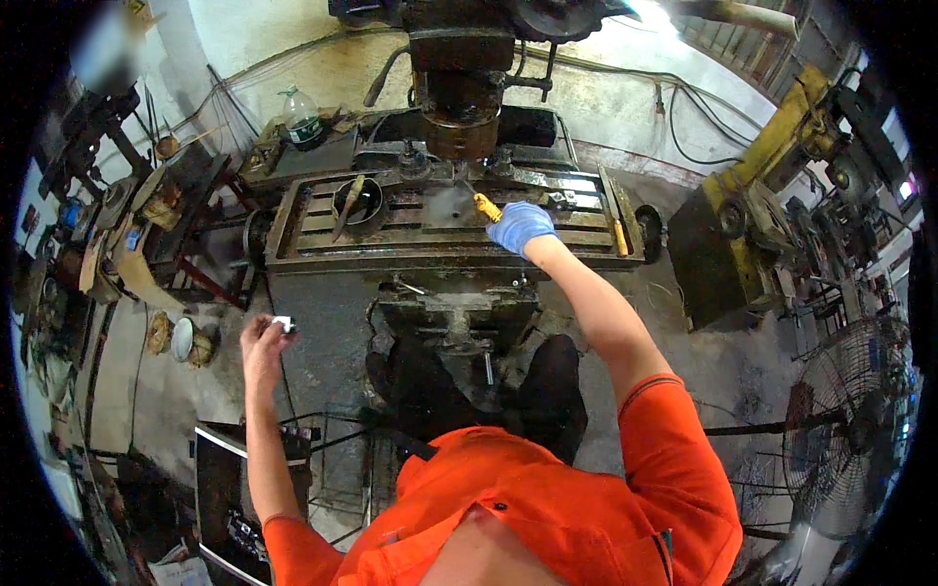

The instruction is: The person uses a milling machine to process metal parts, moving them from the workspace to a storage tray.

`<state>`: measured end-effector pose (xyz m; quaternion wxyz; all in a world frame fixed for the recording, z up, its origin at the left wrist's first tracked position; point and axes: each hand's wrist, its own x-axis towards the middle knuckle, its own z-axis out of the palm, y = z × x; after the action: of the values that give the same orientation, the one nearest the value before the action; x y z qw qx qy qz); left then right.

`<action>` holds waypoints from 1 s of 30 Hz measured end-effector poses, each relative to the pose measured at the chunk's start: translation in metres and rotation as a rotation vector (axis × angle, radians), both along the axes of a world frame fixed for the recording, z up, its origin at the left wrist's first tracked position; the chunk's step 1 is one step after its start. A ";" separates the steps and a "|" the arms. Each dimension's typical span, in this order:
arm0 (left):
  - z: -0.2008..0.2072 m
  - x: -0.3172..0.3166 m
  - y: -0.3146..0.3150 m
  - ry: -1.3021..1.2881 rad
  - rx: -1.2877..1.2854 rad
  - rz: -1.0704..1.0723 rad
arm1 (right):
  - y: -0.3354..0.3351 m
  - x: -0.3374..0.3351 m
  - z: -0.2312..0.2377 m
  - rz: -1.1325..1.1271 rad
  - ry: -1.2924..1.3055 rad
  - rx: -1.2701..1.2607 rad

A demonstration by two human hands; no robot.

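My right hand (523, 230), in a blue glove, is closed around a yellow-handled tool (487, 207) whose thin dark shaft points in under the spindle head (459, 132). The tool's exact kind is unclear. Below it lies the slotted table (420, 262) of a milling machine. Away to the left, my bare left hand (262, 342) pinches a small block (284, 323), pale on top and dark at the side, out over the floor. A round pan (373, 211) of dark liquid stands on the table's left part, with a brush (353, 195) resting across it.
Another slim tool with a yellowish handle (620, 237) lies at the table's right end. Behind the table's left side stands a green-tinted plastic bottle (301, 119). A wire-caged fan (835, 430) is at right, and a yellow-and-dark machine (728, 254) beyond it. An open dark drawer (220, 488) is lower left.
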<state>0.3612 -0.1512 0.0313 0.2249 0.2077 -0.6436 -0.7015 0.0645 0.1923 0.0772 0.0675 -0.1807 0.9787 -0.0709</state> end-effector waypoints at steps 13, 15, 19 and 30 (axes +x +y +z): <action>-0.007 -0.135 0.109 -0.074 0.204 -0.397 | 0.110 0.097 0.029 0.177 -0.263 -0.171; -0.012 -0.165 0.127 -0.067 0.204 -0.481 | 0.113 0.111 0.018 0.333 -0.257 -0.095; -0.010 -0.222 0.158 -0.002 -0.119 -0.535 | 0.115 0.110 0.012 0.299 -0.119 -0.044; -0.018 -0.313 0.161 0.003 -1.341 -0.243 | 0.111 0.006 -0.095 0.038 -0.333 -0.790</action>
<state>0.0485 0.0094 0.0131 0.2255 -0.0513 -0.9577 -0.1714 0.0707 0.3036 -0.0183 0.1515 -0.1966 0.8485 -0.4674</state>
